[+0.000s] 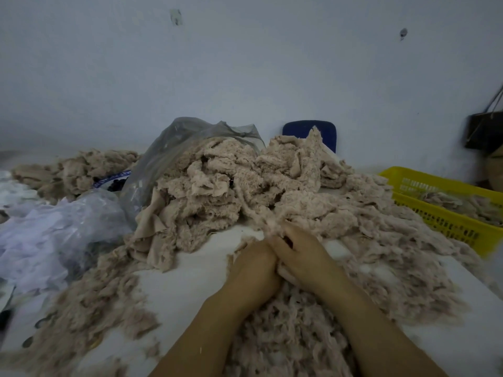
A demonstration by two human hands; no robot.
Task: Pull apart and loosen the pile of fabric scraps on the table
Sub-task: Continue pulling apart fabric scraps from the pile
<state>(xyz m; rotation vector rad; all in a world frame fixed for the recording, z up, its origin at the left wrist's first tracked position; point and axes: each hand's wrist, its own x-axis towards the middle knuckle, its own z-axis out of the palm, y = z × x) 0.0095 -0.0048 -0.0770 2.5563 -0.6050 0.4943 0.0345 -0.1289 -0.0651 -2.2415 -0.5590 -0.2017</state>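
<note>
Grip: right hand [302, 254] has its fingers curled tight round a pale scrap clump [283, 270], which shows between and beneath the two hands. The left hand [253, 268] is closed knuckle to knuckle against the right, with its fingers tucked under and mostly hidden. It is judged to pinch the same clump.
Clump position: at the near foot of the pile of fabric scraps [212, 186], with a strand running from the fingers up into that pile.
Pile: dense, matted beige pieces heaped on the white table [190, 284]. The far left side of the pile spills from a grey plastic bag [185, 137].
Loosened fluff [381, 268]: spread thin on the near and right sides of the pile, and beneath both forearms.
Surroundings: a yellow basket [441, 210] to the right of the pile holds some fluff. A clear bag [54, 227] lies to the left of the pile and a blue chair back [310, 130] stands behind it.
Step in hand: judged to be the tearing of one clump, with the hands together at the start of a pull.
Progress: the bulk of the pile is matted, so the work is well short of done.
Next move: calls for a firm pinch on both sides and a sideways draw to part the fibres. The hands would then release the clump and take a fresh one from the pile's near edge.
</note>
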